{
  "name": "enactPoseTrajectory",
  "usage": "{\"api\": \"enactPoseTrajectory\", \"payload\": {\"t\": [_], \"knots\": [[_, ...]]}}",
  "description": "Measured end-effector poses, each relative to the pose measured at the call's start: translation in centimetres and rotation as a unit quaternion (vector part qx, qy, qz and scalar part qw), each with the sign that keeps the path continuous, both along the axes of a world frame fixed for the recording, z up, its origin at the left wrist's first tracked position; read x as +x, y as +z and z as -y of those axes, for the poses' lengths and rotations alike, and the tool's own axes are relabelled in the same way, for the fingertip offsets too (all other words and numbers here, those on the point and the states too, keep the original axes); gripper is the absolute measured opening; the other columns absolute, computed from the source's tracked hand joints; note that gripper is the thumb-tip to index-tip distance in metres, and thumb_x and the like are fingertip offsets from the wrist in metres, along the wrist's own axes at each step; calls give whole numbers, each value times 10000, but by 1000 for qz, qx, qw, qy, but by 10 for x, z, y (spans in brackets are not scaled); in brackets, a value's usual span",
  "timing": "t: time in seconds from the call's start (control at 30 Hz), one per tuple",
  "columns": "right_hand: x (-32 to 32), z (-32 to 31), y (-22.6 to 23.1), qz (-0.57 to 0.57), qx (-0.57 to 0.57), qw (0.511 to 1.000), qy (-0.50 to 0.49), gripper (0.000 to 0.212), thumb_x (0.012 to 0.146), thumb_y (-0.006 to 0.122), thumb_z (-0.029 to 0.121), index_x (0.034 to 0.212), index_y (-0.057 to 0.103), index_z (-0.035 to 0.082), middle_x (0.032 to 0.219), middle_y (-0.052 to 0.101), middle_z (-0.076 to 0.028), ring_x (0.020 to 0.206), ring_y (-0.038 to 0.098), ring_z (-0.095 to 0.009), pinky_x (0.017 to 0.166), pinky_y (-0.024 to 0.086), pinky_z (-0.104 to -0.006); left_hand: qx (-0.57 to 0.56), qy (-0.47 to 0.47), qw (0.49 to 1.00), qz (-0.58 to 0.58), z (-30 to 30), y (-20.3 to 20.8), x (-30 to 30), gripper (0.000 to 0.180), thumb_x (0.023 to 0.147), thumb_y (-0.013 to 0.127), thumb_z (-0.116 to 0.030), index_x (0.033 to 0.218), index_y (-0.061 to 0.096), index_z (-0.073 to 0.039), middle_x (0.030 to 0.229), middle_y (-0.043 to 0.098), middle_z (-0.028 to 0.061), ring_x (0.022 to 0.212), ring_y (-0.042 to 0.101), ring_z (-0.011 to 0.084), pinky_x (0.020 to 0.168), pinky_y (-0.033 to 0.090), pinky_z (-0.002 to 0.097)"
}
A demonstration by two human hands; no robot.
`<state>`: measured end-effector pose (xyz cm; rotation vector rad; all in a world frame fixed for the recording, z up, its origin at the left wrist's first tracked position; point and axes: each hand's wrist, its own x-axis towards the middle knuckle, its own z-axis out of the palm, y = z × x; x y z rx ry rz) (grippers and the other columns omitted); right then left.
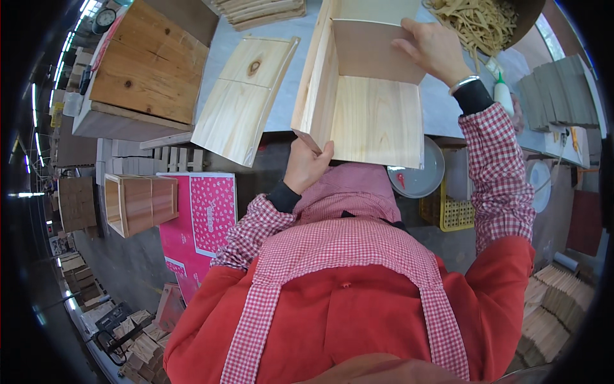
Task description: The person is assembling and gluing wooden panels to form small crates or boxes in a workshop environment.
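Note:
A pale wooden box (377,121) without a right side wall showing lies at the table's front edge. My left hand (307,165) is closed on the near lower end of its left side wall, thumb to the right, other fingers hidden beneath. Across the box stands a thin greyish-brown divider panel (371,54). My right hand (435,51) is closed at that panel's upper right corner, with thumb and forefinger over its edge. To the left, a loose wooden board (240,105) with a knot and a cross groove overhangs the table edge.
A large wooden box (147,64) stands at the left of the table (291,70). Farther right are a bowl of tan strips (473,25), a white glue bottle (503,96) and stacked grey boards (558,93). Below sit a grey basin (419,173) and a yellow crate (455,208).

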<state>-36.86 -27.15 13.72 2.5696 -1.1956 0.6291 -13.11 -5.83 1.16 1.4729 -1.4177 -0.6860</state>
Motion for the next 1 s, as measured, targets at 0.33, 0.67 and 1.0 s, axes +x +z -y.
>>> {"api": "enactPoseTrajectory", "payload": {"t": [0.33, 0.67, 1.0], "knots": [[-3, -4, 8, 6, 7, 1000, 8, 301, 842, 642, 378, 860, 571, 87, 710, 640, -107, 681, 631, -314, 578, 483, -417, 0, 0, 1000, 12, 0, 4, -6, 279, 805, 649, -123, 640, 571, 87, 520, 564, 152, 458, 569, 235, 452, 421, 349], [2, -6, 26, 24, -34, 998, 40, 270, 822, 661, 349, 816, 553, 101, 668, 615, -96, 637, 619, -307, 549, 467, -422, 12, -14, 1000, 14, 7, 0, -2, 339, 803, 654, -147, 606, 564, 113, 467, 537, 153, 426, 566, 239, 434, 431, 341], [6, -23, 29, -20, 33, 999, -5, 292, 771, 695, 324, 798, 525, 88, 736, 642, -90, 689, 630, -324, 629, 480, -426, 152, -190, 970, 8, -16, 37, 15, 494, 829, 659, -131, 1241, 488, 81, 1097, 623, 183, 957, 632, 228, 814, 513, 310]]}}
